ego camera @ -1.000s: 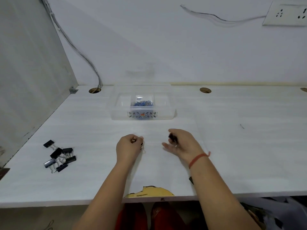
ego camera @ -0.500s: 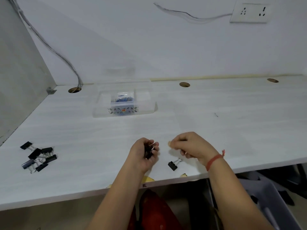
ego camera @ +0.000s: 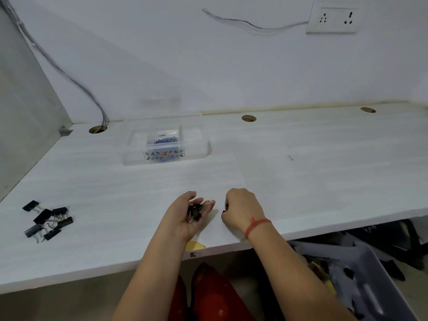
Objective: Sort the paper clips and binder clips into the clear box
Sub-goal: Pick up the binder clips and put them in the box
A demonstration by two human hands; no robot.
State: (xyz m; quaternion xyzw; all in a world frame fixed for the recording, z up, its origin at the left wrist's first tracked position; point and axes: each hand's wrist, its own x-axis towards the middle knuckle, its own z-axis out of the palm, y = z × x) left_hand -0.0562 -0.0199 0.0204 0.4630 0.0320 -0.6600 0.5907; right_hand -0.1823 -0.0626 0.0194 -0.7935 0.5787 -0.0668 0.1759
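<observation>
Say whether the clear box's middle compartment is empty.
Not empty: blue paper clips lie in the middle compartment of the clear box.

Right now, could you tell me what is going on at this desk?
A person is gathering black binder clips. The left hand, palm up, carries a handful of clips, while the right hand curls over a single clip near the front edge of the desk. A loose pile of binder clips lies at far left. The clear box farther back holds blue paper clips in its middle compartment.
</observation>
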